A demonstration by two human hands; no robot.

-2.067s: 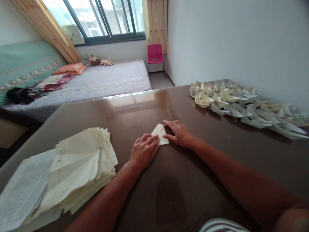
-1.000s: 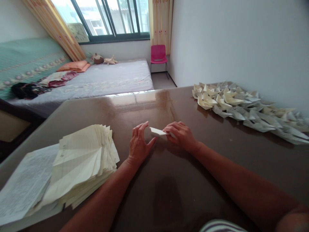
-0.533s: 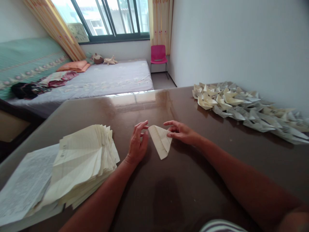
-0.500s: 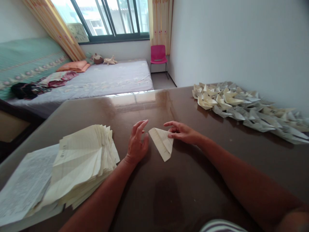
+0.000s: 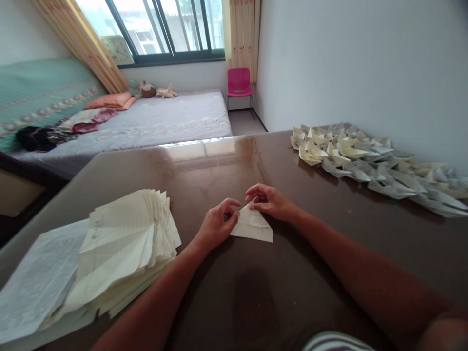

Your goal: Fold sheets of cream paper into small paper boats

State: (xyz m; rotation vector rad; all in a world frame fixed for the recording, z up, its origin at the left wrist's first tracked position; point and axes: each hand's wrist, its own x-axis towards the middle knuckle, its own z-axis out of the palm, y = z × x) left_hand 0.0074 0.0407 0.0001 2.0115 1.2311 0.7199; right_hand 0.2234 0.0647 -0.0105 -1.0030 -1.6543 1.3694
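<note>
"What's furthest left?"
"Printed sheets point(image 5: 40, 273), well to the left of the left hand point(image 5: 220, 222) and partly under a stack of cream paper point(image 5: 120, 243). The stack lies between those sheets and that hand, on the brown worktop point(image 5: 219, 302)."
"And past it?"
"A bed point(image 5: 183, 114), well beyond the left hand and to its left, with soft toys point(image 5: 166, 91) at the far end."
"How is the left hand?"
"Its thumb touches the left edge of a folded paper point(image 5: 252, 230), and the forefinger is raised apart from the thumb. Whether the other fingers grip behind the edge, I can't tell."
"Where's that paper exactly?"
"Between both hands, its wide edge towards the body. A pink chair point(image 5: 239, 83) stands far beyond them."
"And the right hand point(image 5: 252, 200)?"
"Thumb and fingers are together, clamped on the paper's top point."
"Anything to its right?"
"Yes, a crowd of folded shapes point(image 5: 347, 148), white and cream, well to the right of that hand and further from the body, near the wall point(image 5: 365, 58)."
</note>
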